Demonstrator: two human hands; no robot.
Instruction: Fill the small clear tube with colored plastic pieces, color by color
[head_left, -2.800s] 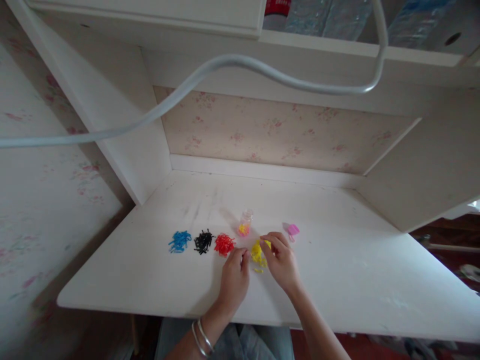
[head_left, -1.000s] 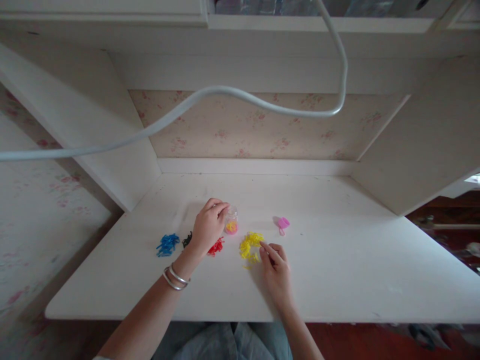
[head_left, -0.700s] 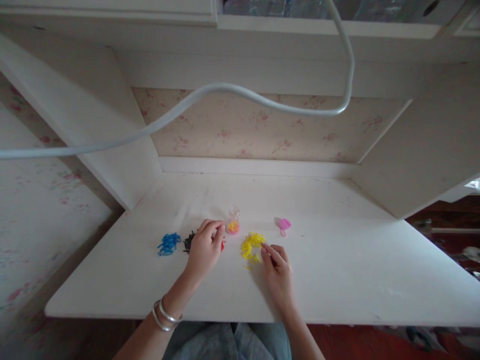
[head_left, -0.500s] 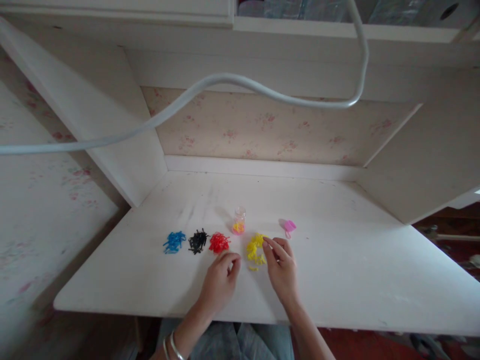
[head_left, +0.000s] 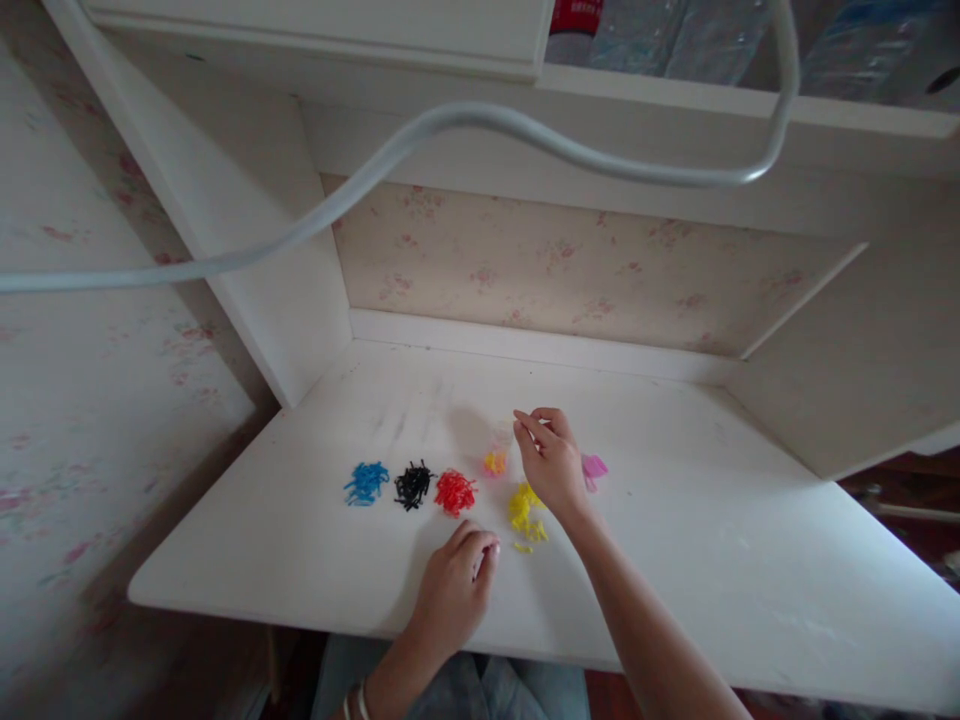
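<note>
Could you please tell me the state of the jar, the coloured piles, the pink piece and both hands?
Clear jar: upright, partly filled, yellow pieces showing inside
Right hand: at the jar's top, fingertips close together, grip unclear
Left hand: fingers curled, grip unclear
Yellow pile: loose, straggling
Red pile: loose, heaped
Black pile: loose, heaped
Blue pile: loose, heaped
Pink piece: lying apart from the jar

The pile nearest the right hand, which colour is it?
The pile is yellow, in the head view.
</note>
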